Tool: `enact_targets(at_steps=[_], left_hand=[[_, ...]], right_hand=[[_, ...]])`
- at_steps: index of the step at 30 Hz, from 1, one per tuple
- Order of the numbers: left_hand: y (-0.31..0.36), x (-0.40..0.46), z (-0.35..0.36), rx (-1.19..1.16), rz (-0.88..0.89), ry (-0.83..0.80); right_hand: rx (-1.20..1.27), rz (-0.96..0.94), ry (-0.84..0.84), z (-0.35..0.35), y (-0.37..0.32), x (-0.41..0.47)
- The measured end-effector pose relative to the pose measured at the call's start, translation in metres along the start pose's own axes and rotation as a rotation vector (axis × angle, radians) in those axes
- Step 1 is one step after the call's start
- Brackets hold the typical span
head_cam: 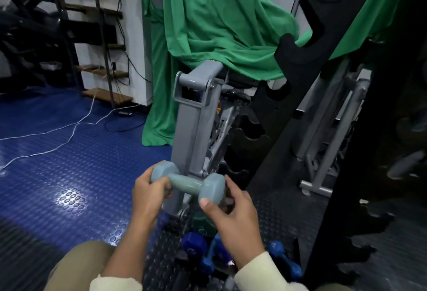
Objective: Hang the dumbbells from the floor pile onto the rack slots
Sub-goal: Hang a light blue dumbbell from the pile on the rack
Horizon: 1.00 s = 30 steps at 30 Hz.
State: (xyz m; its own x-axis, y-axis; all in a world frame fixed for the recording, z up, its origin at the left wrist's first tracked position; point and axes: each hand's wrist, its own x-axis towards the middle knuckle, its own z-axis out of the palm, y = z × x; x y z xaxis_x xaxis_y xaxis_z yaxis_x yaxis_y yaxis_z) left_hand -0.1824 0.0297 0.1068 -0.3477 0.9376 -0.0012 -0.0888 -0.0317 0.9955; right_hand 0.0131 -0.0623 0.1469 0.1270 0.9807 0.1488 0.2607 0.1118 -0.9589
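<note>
I held a grey-blue dumbbell (188,183) level above the floor pile (208,253): my left hand (147,195) gripped one end, my right hand (233,216) cupped the other. My forearms partly hid the blue dumbbells below. The black rack (298,43) ran out of frame at right.
</note>
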Motion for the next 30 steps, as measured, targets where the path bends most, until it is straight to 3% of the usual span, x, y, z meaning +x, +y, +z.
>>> enact_targets(at_steps=[4,12,19,30], left_hand=[[0.024,0.012,0.002,-0.028,0.080,-0.036],[0.061,0.018,0.009,0.094,0.196,-0.263],[0.092,0.032,0.040,0.130,0.279,-0.427],[0.090,0.075,0.091,0.271,0.312,-0.516]], right_hand=[[-0.165,-0.156,-0.022,-0.017,-0.041,0.034],[-0.051,-0.175,0.008,-0.046,-0.061,0.034],[0.088,-0.098,0.086,-0.044,-0.034,0.013],[0.176,0.004,0.200,-0.029,-0.002,0.038]])
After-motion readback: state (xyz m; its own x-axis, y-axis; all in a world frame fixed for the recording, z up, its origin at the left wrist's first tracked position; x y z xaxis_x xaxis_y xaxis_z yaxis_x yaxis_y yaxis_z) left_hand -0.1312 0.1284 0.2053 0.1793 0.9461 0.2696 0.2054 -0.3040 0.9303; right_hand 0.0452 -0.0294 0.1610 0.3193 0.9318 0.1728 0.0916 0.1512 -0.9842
